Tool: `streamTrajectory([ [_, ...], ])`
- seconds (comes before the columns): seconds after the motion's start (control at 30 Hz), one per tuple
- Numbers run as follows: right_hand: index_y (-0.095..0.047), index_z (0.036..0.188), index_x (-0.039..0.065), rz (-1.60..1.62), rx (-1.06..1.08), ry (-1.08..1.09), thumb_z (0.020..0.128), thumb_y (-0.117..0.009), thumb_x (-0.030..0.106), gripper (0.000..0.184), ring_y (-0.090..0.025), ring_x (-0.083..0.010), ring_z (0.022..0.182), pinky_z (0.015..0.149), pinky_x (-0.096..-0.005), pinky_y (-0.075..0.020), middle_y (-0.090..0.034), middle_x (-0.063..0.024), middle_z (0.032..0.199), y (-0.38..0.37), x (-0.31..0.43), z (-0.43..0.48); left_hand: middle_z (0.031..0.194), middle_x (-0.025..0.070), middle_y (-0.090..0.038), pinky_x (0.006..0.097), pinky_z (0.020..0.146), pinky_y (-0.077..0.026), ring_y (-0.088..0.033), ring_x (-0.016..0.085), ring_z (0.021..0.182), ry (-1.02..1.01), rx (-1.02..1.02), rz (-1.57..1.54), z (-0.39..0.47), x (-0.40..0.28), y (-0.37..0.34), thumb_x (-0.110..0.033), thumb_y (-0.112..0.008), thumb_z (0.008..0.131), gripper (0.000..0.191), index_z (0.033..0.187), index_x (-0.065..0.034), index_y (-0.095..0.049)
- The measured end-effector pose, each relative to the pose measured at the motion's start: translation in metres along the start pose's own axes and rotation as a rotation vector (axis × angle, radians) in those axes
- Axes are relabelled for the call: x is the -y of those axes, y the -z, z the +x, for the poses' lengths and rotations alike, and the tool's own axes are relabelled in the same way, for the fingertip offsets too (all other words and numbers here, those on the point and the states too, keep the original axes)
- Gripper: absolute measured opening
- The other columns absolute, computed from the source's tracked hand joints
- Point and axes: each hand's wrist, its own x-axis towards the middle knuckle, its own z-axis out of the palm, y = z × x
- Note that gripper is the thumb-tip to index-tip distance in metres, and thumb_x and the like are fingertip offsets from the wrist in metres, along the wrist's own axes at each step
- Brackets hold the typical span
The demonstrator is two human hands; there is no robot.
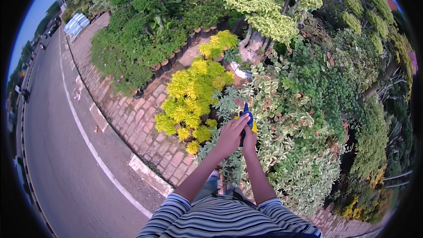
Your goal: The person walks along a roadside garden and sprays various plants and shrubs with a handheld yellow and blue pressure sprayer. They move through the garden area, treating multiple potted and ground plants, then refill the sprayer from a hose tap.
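Both my hands are wrapped around a blue-and-yellow bottle-like tool (250,120) with a narrow pointed blue tip directed away from me. My left hand (230,136) lies over its left side and top, a ring on one finger. Cupped against the lower right side is my right hand (249,139). The fingers hide much of the tool's body, so its exact kind is unclear. It is held above silvery-green leafy plants (226,104). Bright yellow-green bushy plants (193,92) stand just left of it, and variegated cream-edged shrubs (281,138) spread to the right.
A brick pavement (158,138) runs along a kerb (150,175) and an asphalt road (76,172) at left. Dark pots (167,65) line the green shrubs beyond. A thick-trunked tree (252,46) rises ahead. White stacked bags or bundles (76,24) sit at the far left.
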Motion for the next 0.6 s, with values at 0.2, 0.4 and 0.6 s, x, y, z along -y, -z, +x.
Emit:
streamTrajectory([
  [0.2,-0.059,0.073,0.005,-0.115,0.124,-0.128,0.091,-0.057,0.03,0.031,-0.049,-0.009,0.047,0.044,-0.0232,-0.0367,-0.055,-0.0006,0.061,0.007,-0.04,-0.002,0.144,0.0046,-0.041,0.0419,0.096,-0.038,-0.046,0.031,0.116,0.08,0.028,0.066,-0.03,0.019,0.008,0.009,-0.046,0.071,0.068,0.137,-0.007,-0.043],
  [0.4,-0.057,0.07,0.003,-0.337,0.202,-0.421,0.091,-0.056,0.035,0.038,-0.05,-0.0132,0.046,0.045,-0.0249,-0.0399,-0.053,-0.0041,0.056,0.041,-0.116,-0.04,0.143,0.0038,-0.042,0.0427,0.096,-0.039,-0.048,0.03,0.116,0.286,0.267,0.101,-0.114,0.06,-0.003,0.008,-0.046,0.072,0.069,0.138,-0.0121,-0.043],
  [0.6,-0.058,0.071,0.002,-0.421,0.184,-0.535,0.09,-0.06,0.037,0.04,-0.052,-0.0142,0.046,0.045,-0.0258,-0.0408,-0.055,-0.0052,0.056,0.062,-0.143,-0.075,0.142,0.0045,-0.043,0.0433,0.097,-0.04,-0.049,0.032,0.115,0.337,0.289,-0.016,-0.17,0.064,-0.006,0.008,-0.047,0.073,0.069,0.138,-0.0135,-0.043],
])
